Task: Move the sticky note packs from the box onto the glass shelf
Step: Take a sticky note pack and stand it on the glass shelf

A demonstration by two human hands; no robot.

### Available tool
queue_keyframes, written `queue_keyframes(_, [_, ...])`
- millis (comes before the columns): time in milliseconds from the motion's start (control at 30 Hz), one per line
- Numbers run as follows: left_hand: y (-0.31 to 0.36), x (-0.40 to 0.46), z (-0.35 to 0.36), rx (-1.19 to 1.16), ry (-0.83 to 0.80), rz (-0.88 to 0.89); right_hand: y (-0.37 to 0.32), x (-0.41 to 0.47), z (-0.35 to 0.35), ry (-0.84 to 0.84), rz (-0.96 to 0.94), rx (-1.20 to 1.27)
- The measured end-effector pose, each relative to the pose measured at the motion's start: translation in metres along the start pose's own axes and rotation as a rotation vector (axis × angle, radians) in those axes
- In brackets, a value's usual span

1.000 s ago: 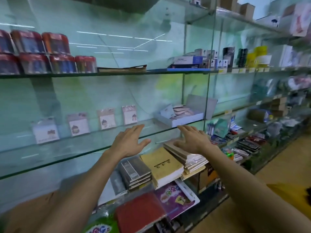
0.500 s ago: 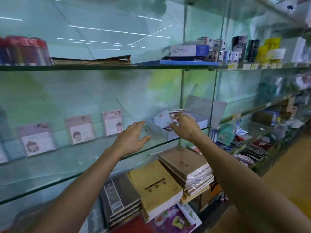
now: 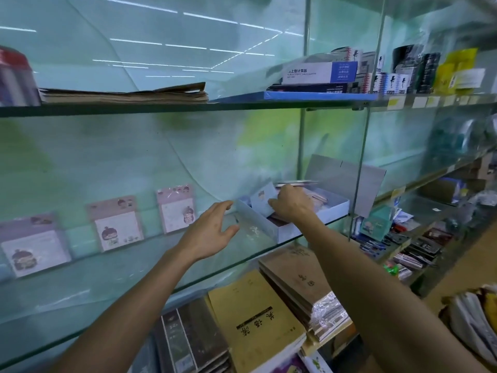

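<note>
Head view: calculator box [image 3: 320, 74] label reads "CALCULATOR"; notebook [image 3: 255, 323] characters unclear.

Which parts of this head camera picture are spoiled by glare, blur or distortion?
Head view: white streaks of ceiling light reflect in the glass back panel; the red items at top left are smeared; wide-angle bending curves the glass shelf; the right hand in the box stays fairly sharp.

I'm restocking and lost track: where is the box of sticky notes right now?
In the head view the white box sits on the glass shelf, right of centre, beside the vertical glass divider, with the right hand reaching into it.
</note>
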State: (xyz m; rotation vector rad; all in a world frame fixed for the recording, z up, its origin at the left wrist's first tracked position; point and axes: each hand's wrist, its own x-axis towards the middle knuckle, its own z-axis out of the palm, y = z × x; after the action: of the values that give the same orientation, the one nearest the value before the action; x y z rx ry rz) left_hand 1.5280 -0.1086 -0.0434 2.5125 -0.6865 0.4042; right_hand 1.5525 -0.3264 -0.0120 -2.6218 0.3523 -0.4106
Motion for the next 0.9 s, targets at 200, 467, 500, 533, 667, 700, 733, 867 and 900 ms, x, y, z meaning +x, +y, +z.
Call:
queue_keyframes(200, [-0.019, 0.001, -0.020, -0.317, 0.105, -0.126, -0.020, 0.002, 0.007, 0.140, -0.133, 0.117])
queue_keyframes(467, [-0.032, -0.003, -0.066, -1.203, 0.207, -0.452, -0.065, -0.034, 0.030, 0.460, -0.932, -0.048])
queue_keyframes(500, [-0.035, -0.006, -0.071, -1.237, 0.209, -0.462, -0.071, -0.038, 0.036, 0.477, -0.973, -0.046])
queue_keyframes(533, [-0.038, -0.011, -0.074, -1.243, 0.210, -0.456, -0.077, -0.043, 0.041, 0.496, -1.002, -0.042])
queue_keyframes(667, [-0.044, -0.031, -0.088, -1.178, 0.317, -0.403, -0.098, -0.057, 0.059, 0.565, -1.117, -0.027])
queue_keyframes(700, [-0.047, -0.036, -0.092, -1.150, 0.363, -0.396, -0.103, -0.061, 0.061, 0.554, -1.146, -0.011])
queue_keyframes(733, [-0.049, -0.039, -0.097, -1.121, 0.407, -0.389, -0.108, -0.064, 0.063, 0.524, -1.170, 0.009])
queue_keyframes(867, [-0.065, -0.055, -0.117, -0.983, 0.572, -0.400, -0.125, -0.077, 0.066, 0.365, -1.101, 0.240])
queue_keyframes(900, [-0.069, -0.059, -0.122, -0.940, 0.613, -0.412, -0.129, -0.079, 0.067, 0.350, -1.039, 0.328])
